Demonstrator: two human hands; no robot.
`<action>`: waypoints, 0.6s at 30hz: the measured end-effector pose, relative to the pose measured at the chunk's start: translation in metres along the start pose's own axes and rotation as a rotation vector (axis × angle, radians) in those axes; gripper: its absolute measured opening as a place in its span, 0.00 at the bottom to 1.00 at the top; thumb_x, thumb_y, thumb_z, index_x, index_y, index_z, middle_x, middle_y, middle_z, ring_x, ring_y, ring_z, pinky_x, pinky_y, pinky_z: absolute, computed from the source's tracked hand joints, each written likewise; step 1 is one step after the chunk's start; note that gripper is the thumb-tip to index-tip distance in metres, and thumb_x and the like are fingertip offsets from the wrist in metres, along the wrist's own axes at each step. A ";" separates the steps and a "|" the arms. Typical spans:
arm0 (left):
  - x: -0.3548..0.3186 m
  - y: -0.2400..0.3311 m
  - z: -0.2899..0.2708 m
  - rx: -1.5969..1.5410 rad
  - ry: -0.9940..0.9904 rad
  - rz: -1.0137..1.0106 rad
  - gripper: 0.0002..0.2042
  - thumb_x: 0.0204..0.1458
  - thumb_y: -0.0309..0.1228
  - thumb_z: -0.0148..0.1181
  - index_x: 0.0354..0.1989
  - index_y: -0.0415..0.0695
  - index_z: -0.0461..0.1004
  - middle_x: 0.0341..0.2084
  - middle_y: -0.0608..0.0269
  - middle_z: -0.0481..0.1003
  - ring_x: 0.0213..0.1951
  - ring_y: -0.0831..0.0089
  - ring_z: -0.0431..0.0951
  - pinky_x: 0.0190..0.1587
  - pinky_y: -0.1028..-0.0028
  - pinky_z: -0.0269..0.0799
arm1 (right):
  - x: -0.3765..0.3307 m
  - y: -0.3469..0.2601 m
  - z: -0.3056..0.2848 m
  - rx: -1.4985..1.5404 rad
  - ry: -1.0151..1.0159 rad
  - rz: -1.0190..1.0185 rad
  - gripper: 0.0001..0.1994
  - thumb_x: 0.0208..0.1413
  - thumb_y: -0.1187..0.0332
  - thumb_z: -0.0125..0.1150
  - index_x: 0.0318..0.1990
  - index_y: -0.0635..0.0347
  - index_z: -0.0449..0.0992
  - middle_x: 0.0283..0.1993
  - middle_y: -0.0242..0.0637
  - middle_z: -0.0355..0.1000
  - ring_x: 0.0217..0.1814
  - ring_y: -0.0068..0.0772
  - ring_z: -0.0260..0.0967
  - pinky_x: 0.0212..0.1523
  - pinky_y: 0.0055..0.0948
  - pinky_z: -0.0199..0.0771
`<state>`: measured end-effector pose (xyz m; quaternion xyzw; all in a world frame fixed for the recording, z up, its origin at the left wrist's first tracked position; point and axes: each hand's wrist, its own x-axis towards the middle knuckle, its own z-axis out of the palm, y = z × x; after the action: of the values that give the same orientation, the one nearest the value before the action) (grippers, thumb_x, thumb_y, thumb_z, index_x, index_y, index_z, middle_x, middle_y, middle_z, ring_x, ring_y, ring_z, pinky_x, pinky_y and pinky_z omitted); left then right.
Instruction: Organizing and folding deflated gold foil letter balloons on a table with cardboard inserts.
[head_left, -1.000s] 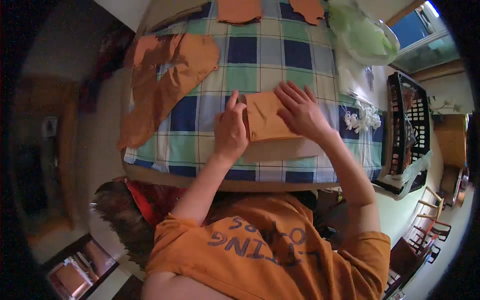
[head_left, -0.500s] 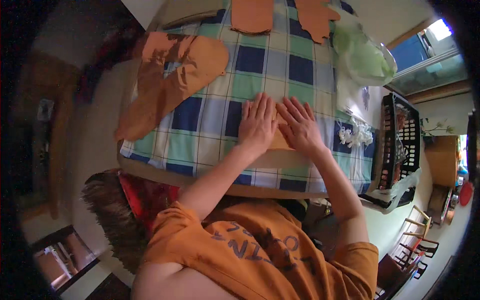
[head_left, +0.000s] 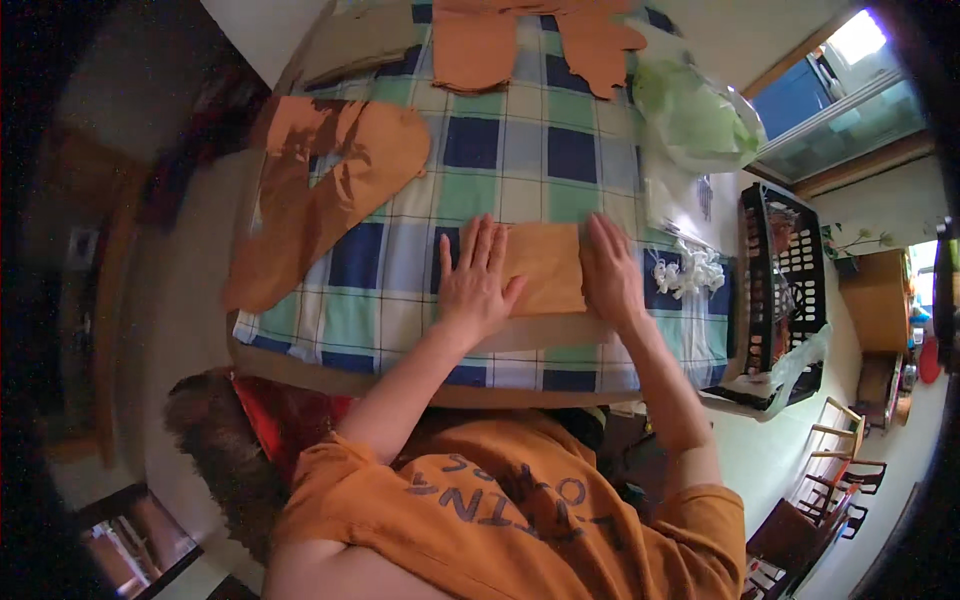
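Note:
A flat tan rectangular piece lies on the checked tablecloth, close to the near edge. Whether it is paper or leather I cannot tell. My left hand rests flat over its left end, fingers outstretched and thumb spread onto it. Along its right edge lies my right hand, fingers straight and close together, holding nothing. The hands cover both ends of the piece, while its middle shows between them. A paler strip runs along its near side.
A large curved brown piece lies at left. Stacked orange-brown pieces and an irregular one sit at the far side. White cords, a green-and-clear plastic bag and a black crate are at right.
My hands have moved apart, the left one leftward and the right one to the piece's right edge, uncovering its middle. The whole view has shifted slightly.

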<state>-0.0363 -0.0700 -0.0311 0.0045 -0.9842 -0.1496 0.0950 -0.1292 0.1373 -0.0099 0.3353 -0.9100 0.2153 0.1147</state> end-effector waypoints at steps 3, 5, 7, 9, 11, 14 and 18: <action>-0.001 0.001 -0.004 -0.007 0.004 -0.013 0.36 0.53 0.49 0.52 0.66 0.40 0.51 0.68 0.53 0.46 0.70 0.60 0.43 0.65 0.43 0.34 | -0.022 -0.019 -0.023 -0.093 -0.026 0.303 0.09 0.53 0.66 0.56 0.38 0.61 0.69 0.41 0.45 0.67 0.48 0.50 0.64 0.48 0.45 0.65; -0.004 0.003 -0.008 -0.033 -0.002 -0.008 0.36 0.53 0.48 0.52 0.66 0.40 0.51 0.68 0.53 0.46 0.70 0.60 0.43 0.65 0.43 0.34 | -0.036 -0.021 -0.015 -0.063 -0.029 0.479 0.09 0.52 0.65 0.58 0.34 0.60 0.69 0.37 0.44 0.67 0.44 0.49 0.66 0.44 0.43 0.67; -0.005 0.004 -0.010 -0.043 -0.010 -0.012 0.37 0.52 0.47 0.53 0.66 0.40 0.50 0.68 0.53 0.47 0.70 0.60 0.42 0.65 0.43 0.34 | -0.042 -0.022 -0.013 0.076 -0.057 0.577 0.10 0.51 0.63 0.59 0.33 0.59 0.69 0.36 0.44 0.68 0.41 0.50 0.67 0.39 0.41 0.70; -0.006 0.004 -0.009 -0.045 -0.004 -0.004 0.37 0.52 0.47 0.53 0.66 0.40 0.50 0.68 0.53 0.47 0.70 0.60 0.42 0.66 0.44 0.34 | -0.046 -0.002 -0.017 0.153 -0.013 0.533 0.09 0.53 0.63 0.57 0.32 0.60 0.69 0.34 0.47 0.69 0.36 0.52 0.68 0.37 0.43 0.69; -0.005 0.003 -0.008 -0.048 -0.001 0.001 0.37 0.52 0.47 0.53 0.66 0.40 0.50 0.68 0.53 0.47 0.70 0.61 0.43 0.66 0.44 0.34 | -0.058 0.042 -0.026 -0.061 -0.155 0.843 0.10 0.53 0.63 0.57 0.31 0.62 0.73 0.31 0.46 0.72 0.33 0.46 0.71 0.36 0.40 0.69; -0.005 -0.003 -0.007 -0.057 0.003 -0.024 0.37 0.53 0.47 0.53 0.66 0.40 0.49 0.68 0.53 0.46 0.70 0.61 0.43 0.66 0.44 0.33 | -0.049 0.027 -0.133 0.212 0.128 0.841 0.10 0.56 0.64 0.58 0.38 0.62 0.72 0.33 0.36 0.73 0.33 0.28 0.68 0.37 0.28 0.68; -0.002 0.001 -0.009 -0.056 0.022 0.000 0.37 0.53 0.47 0.52 0.66 0.39 0.49 0.68 0.53 0.46 0.69 0.61 0.43 0.66 0.44 0.33 | -0.067 0.098 -0.157 0.281 0.615 0.621 0.05 0.57 0.71 0.53 0.39 0.60 0.72 0.31 0.34 0.72 0.32 0.26 0.68 0.36 0.25 0.70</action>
<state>-0.0329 -0.0717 -0.0232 0.0036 -0.9785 -0.1768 0.1058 -0.1342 0.3153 0.0736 -0.0204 -0.8532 0.4501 0.2628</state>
